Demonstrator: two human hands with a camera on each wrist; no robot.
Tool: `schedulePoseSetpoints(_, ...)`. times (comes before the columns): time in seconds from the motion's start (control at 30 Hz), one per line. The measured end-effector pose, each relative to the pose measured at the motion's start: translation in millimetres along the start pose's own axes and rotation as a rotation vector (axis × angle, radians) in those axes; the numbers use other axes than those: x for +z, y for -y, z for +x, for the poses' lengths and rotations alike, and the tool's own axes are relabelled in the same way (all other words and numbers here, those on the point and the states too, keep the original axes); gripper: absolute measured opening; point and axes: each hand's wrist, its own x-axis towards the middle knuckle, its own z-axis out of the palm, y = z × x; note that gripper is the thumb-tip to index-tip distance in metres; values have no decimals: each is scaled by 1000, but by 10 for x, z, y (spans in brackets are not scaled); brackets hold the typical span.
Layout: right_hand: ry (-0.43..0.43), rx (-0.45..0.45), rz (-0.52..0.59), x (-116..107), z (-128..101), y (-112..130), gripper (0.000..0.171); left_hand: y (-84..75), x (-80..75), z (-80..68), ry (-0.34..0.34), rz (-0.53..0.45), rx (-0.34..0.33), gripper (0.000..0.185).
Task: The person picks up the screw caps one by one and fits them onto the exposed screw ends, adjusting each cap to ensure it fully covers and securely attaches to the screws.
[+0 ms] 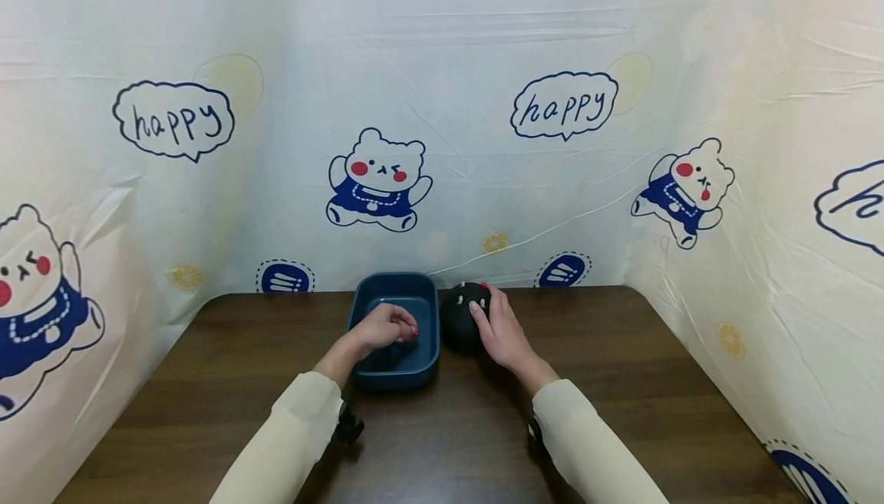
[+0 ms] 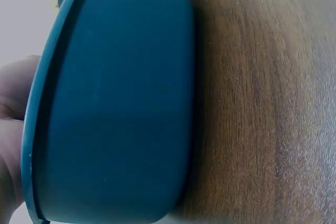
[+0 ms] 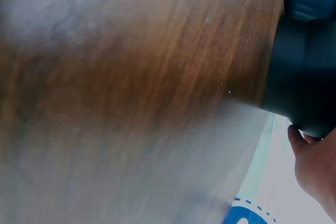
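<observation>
In the head view my left hand (image 1: 387, 326) is over the blue rectangular tub (image 1: 395, 383), fingers curled, with a small red piece (image 1: 415, 331) pinched at the fingertips. Its exact kind is too small to tell. Just right of the tub stands a black rounded object (image 1: 459, 329) with several small white and red bits sticking out of its top. My right hand (image 1: 503, 329) grips that object from the right, thumb on the near side. The right wrist view shows its dark side (image 3: 299, 72) with fingers at the upper part. The tub's wall (image 2: 115, 98) hides most of my left hand in the left wrist view.
A brown wood-grain table (image 1: 442, 443) lies under everything. Behind it and at both sides hangs a pale printed curtain (image 1: 456, 51) with cartoon bears. The tub and the black object stand close together near the table's back edge.
</observation>
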Motion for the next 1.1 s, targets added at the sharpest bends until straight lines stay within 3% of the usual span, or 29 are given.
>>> schedulePoseSetpoints(0.37,12,20,3,-5,-2,-4,64,-53,32,-21,-9,-53,25,15)
schedulePoseSetpoints(0.77,-4,-4,-6,0,10,-14,62,-157,70,-18,-113,-52,120,18)
schedulePoseSetpoints(1.1,-2,1,-7,0,7,-5,63,-208,106,-26,-152,-49,167,19)
